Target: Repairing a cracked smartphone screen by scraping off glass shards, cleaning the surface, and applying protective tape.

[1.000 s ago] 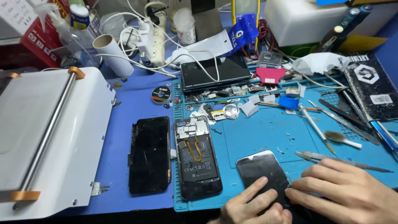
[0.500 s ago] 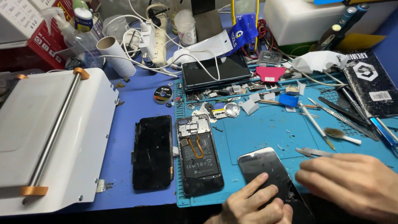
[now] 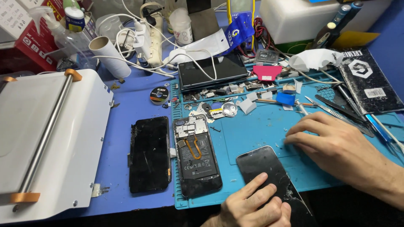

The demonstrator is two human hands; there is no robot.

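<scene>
Our left hand point(image 3: 252, 206) has its index finger stretched out, pressing flat on the cracked phone screen point(image 3: 269, 176), other fingers curled in. That screen lies at the front edge of the blue mat point(image 3: 252, 130), tilted. Our right hand point(image 3: 336, 147) rests palm down on the mat just right of the screen, fingers loosely together, fingertips touching the mat, pinching nothing we can see. Left of the screen lies an opened phone point(image 3: 195, 159); a black glass panel point(image 3: 149, 153) sits just off the mat's left edge.
</scene>
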